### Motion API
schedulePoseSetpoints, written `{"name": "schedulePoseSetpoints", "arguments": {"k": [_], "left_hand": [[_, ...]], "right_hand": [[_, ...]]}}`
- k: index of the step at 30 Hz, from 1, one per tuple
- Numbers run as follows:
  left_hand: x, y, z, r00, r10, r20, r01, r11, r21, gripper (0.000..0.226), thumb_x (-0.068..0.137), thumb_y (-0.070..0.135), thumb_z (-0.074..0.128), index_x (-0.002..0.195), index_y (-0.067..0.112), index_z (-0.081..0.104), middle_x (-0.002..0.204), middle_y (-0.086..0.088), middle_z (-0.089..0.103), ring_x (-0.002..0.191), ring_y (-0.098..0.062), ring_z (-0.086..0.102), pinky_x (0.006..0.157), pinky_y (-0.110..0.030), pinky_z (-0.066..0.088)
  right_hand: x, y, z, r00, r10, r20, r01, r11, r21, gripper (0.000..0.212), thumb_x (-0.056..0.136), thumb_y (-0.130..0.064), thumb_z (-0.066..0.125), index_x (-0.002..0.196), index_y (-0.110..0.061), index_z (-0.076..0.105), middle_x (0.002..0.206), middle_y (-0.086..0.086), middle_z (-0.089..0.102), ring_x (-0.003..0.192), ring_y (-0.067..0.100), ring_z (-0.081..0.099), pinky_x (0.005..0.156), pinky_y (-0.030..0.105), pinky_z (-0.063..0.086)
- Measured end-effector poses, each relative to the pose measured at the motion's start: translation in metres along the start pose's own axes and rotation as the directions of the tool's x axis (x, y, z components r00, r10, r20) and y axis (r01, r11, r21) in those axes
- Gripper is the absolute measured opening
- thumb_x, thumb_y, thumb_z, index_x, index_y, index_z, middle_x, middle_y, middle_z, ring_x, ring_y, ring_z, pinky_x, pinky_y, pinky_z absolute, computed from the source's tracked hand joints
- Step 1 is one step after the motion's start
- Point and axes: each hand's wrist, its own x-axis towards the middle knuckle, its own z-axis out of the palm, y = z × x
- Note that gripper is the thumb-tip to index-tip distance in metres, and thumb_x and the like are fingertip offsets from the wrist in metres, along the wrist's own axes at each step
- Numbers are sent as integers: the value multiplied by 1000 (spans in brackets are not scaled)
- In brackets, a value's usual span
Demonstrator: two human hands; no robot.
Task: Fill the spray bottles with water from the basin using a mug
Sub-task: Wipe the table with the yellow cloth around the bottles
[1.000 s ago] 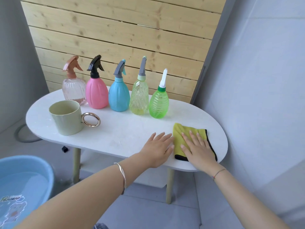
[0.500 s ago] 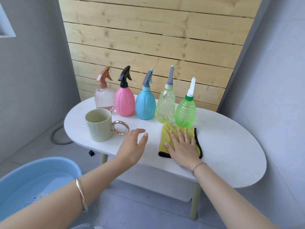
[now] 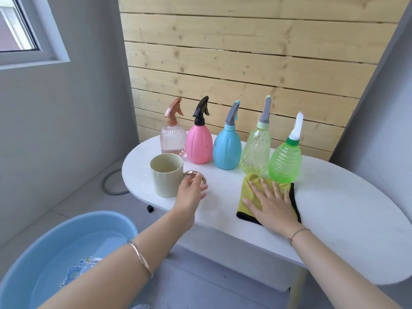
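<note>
Several spray bottles stand in a row at the back of the white oval table (image 3: 334, 197): clear pink (image 3: 172, 141), pink (image 3: 199, 144), blue (image 3: 227, 149), clear yellow-green (image 3: 256, 150), green (image 3: 285, 161). A pale green mug (image 3: 166, 178) with a gold ring handle stands at the table's left end. My left hand (image 3: 190, 192) is at that handle, fingers curled round the ring. My right hand (image 3: 270, 205) lies flat on a yellow cloth (image 3: 245, 197) in front of the green bottle. A blue basin (image 3: 66, 253) holding water sits on the floor, lower left.
A wooden slat wall rises behind the table, grey walls on both sides, a window at upper left. A grey hose loop (image 3: 111, 184) lies on the floor left of the table. A small black object (image 3: 150, 208) sits under the table edge.
My left hand moved left across the table to the mug's ring handle. My right hand stayed flat on the yellow cloth. The view swung left, showing more of the basin.
</note>
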Motion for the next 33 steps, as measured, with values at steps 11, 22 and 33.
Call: {"name": "schedulePoseSetpoints", "arguments": {"k": [11, 22, 33], "left_hand": [[0, 32, -67, 1000, 1, -21, -4, 982, -186, 23, 104, 24, 46, 90, 11, 59, 83, 0, 67, 52, -6, 64, 56, -17, 55], [8, 49, -200, 987, 1, -161, -11, 998, -62, 25, 104, 24, 46, 89, 11, 60, 78, 0, 66, 49, -6, 62, 53, -16, 54], [42, 64, -274, 994, -6, -107, 9, 1000, 26, 23, 103, 27, 48, 94, 11, 62, 75, 4, 70, 55, -8, 61, 57, -17, 55]], "right_hand": [[-24, -68, 16, 997, -72, -21, 71, 997, -24, 118, 44, -84, -36, 150, -40, -9, 161, 0, -12, 147, 30, -12, 116, 54, -4], [34, -200, 17, 980, -200, 16, 199, 980, 28, 78, 87, -74, 11, 153, -33, -2, 161, 6, -9, 147, 35, -10, 115, 58, -6], [116, -318, 26, 947, -322, -12, 322, 943, 83, 69, 94, -65, 17, 153, -31, 7, 162, 7, -3, 148, 33, -7, 118, 50, -6]]}}
